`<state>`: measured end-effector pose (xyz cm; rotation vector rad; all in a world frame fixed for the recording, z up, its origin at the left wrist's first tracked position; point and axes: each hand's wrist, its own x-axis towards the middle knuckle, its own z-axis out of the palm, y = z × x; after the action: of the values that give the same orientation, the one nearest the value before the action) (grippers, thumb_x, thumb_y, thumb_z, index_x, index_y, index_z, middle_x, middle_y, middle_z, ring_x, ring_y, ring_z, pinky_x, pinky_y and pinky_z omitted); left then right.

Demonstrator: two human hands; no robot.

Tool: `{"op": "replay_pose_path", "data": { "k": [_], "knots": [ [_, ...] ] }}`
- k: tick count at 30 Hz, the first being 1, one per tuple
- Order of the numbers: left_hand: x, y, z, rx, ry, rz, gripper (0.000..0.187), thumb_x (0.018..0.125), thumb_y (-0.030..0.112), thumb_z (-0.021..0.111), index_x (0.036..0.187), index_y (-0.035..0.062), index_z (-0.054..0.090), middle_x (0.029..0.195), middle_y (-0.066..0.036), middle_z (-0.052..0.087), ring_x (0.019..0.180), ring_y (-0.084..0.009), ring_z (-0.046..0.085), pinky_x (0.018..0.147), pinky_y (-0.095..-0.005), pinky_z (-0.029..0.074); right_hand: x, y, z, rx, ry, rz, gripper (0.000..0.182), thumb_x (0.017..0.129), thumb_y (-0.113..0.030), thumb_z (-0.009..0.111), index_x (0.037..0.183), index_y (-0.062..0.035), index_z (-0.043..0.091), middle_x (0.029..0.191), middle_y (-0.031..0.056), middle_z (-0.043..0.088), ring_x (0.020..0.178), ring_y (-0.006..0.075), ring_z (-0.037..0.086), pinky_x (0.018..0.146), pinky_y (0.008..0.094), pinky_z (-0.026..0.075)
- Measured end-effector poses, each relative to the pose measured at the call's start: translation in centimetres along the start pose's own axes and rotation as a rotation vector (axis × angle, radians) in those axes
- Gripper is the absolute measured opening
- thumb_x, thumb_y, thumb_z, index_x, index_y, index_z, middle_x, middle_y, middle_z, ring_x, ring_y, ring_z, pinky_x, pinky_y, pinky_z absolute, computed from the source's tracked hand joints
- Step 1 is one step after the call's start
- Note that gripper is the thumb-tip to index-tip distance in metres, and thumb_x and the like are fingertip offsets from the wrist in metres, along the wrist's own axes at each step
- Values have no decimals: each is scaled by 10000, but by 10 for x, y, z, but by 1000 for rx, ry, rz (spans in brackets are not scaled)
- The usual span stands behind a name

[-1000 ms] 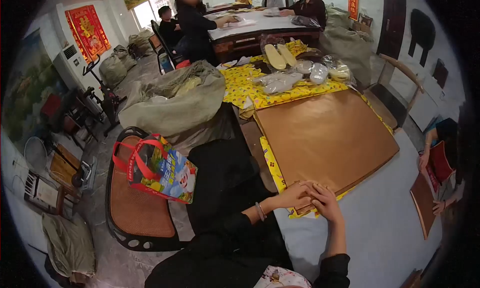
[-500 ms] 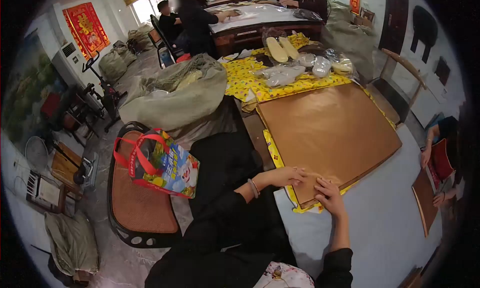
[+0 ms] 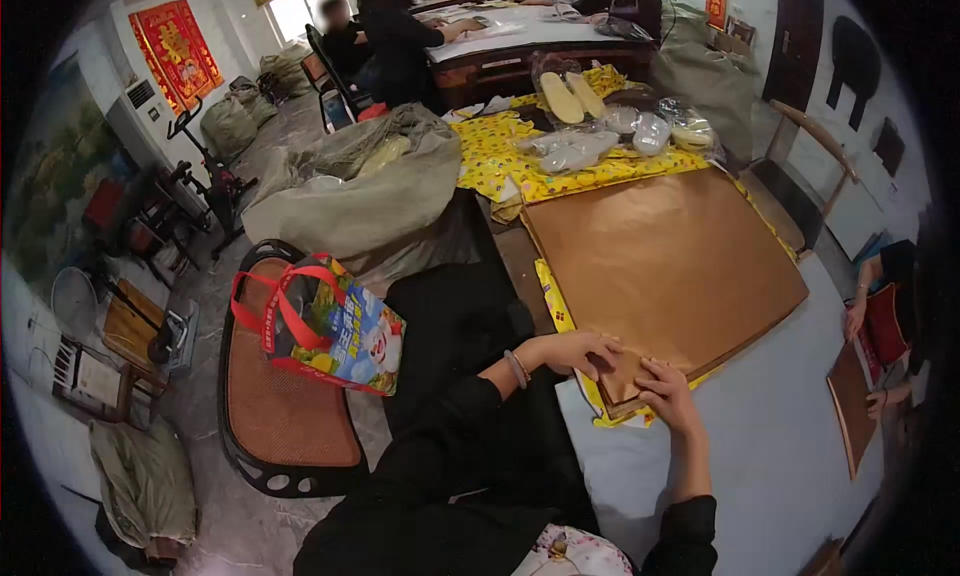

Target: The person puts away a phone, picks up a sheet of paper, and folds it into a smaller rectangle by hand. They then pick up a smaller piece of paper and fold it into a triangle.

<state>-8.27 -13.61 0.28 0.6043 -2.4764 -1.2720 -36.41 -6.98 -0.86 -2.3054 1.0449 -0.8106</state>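
A stack of large brown paper sheets (image 3: 670, 256) lies on yellow patterned wrapping on the table. At its near corner, my left hand (image 3: 582, 353) has its fingers curled over the edge of the top sheet; a bracelet circles that wrist. Beside it, my right hand (image 3: 671, 392) closes on the same corner from the right, thumb and fingers bent on the paper. The corner looks slightly creased between my two hands. How many sheets the fingers hold is hidden.
Plastic-bagged pale insoles (image 3: 570, 96) lie on yellow patterned sheeting (image 3: 490, 151) beyond the stack. A colourful bag (image 3: 360, 331) with red handles rests on a woven chair (image 3: 280, 406). A large sack (image 3: 350, 201) stands left; another person's hand (image 3: 885, 398) holds a brown board at right.
My fingers have drawn in from lying flatter on the paper to gripping its near corner, which now looks creased. The view has shifted slightly.
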Motion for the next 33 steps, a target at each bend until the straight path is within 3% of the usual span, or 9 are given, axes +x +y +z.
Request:
{"op": "replay_pose_path", "data": {
  "k": [4, 7, 10, 16, 18, 24, 25, 27, 33],
  "knots": [
    [-1, 3, -5, -27, -33, 72, 360, 734, 76, 716, 1084, 22, 648, 1298, -130, 532, 1267, -312, 426, 1036, -374, 358, -2, 0, 7, -9, 83, -20, 224, 769, -171, 698, 959, -53, 701, 1202, 112, 613, 1153, 294, 535, 1019, 407, 349],
    [-1, -7, -1, -97, 15, 72, 286, 786, 102, 696, 1054, 12, 652, 1271, -128, 548, 1235, -311, 452, 1015, -379, 370, 0, -2, 13, 137, 136, 115, 149, 784, -117, 674, 906, -35, 700, 1140, 117, 643, 1115, 284, 556, 986, 392, 376],
    [1, -13, -5, -108, -14, 73, 252, 835, 102, 657, 1076, 31, 662, 1312, -112, 535, 1318, -306, 378, 1021, -383, 375, 3, -9, 14, 232, 229, 166, 119, 776, -86, 672, 872, -22, 698, 1068, 123, 667, 1055, 281, 585, 929, 380, 415],
    [1, -11, -2, -77, 32, -92, 228, 916, 198, 591, 1003, -9, 627, 1226, -139, 585, 1235, -273, 484, 991, -363, 404, 0, 0, 21, 292, 306, 237, 136, 742, -79, 704, 854, -2, 691, 956, 130, 677, 983, 290, 605, 886, 369, 444],
    [2, -14, 3, -2, 285, 117, 253, 871, 222, 604, 963, -10, 640, 971, -165, 658, 927, -312, 599, 819, -372, 463, -1, -2, 21, 298, 314, 220, 241, 722, -77, 722, 951, -15, 679, 1022, 143, 659, 1021, 288, 591, 886, 366, 447],
    [2, -6, 7, -54, 372, -12, 282, 891, 248, 570, 945, -23, 630, 853, -182, 646, 814, -315, 607, 720, -359, 475, -1, -30, 16, 335, 326, 399, 537, 705, -11, 724, 1213, -68, 561, 1284, 164, 525, 1121, 287, 540, 939, 365, 443],
    [2, -5, 6, -52, 372, -11, 282, 891, 248, 570, 945, -23, 630, 853, -182, 646, 814, -315, 607, 720, -359, 475, 0, -30, 15, 336, 327, 397, 537, 705, -11, 724, 1213, -68, 561, 1284, 164, 525, 1121, 287, 540, 939, 365, 443],
    [1, -3, 5, -99, 341, -90, 295, 901, 258, 565, 951, -27, 620, 824, -160, 643, 762, -261, 604, 692, -339, 465, 1, -35, 10, 136, 342, 19, 556, 703, 14, 716, 1225, -79, 551, 1320, 158, 501, 1134, 296, 527, 963, 366, 434],
    [1, 7, -2, -108, 250, -208, 287, 905, 261, 578, 980, -13, 617, 820, -105, 639, 766, -169, 584, 694, -309, 459, -6, -19, 15, -57, 234, -6, 260, 783, -129, 679, 1033, -60, 668, 1256, 133, 558, 1139, 324, 515, 980, 433, 374]
  ]
}}
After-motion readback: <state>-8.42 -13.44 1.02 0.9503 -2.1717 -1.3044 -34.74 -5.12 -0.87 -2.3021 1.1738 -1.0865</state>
